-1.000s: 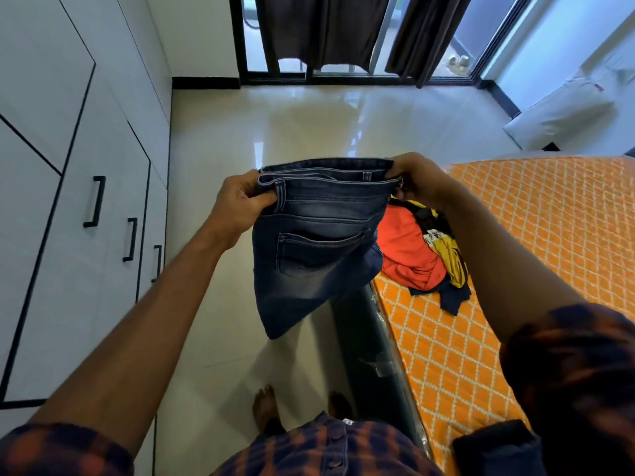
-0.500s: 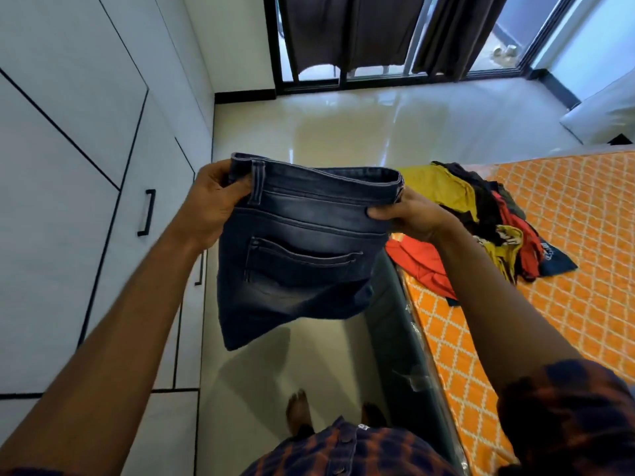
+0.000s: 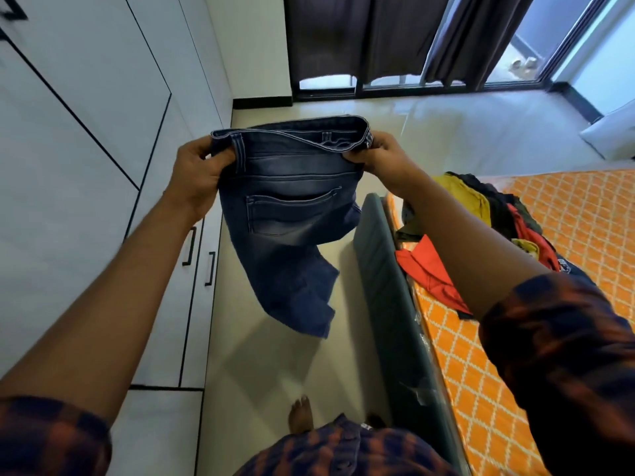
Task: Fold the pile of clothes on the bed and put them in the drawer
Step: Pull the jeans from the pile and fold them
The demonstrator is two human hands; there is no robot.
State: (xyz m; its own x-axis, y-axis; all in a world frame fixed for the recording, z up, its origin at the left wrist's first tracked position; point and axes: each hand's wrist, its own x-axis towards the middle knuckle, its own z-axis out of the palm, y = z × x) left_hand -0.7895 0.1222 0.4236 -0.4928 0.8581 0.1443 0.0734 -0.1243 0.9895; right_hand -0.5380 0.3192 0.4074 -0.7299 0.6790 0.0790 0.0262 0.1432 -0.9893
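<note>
Lifted higher now, the dark blue denim jeans [image 3: 285, 214] hang lengthwise below my left hand [image 3: 197, 173] and right hand [image 3: 381, 158], both sets of fingers pinching the waistband ends.

The left hand [image 3: 197, 176] and right hand [image 3: 385, 158] grip the waistband ends of blue jeans [image 3: 288, 214] hanging over the floor [image 3: 446, 132], beside the clothes pile [image 3: 481, 214] on the bed [image 3: 567, 207].

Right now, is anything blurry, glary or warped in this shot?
Head view: the wardrobe at the left edge is motion-smeared; daylight from the window glares on the glossy floor; wide-angle bends the straight lines; the jeans and both hands are fairly sharp.
</note>
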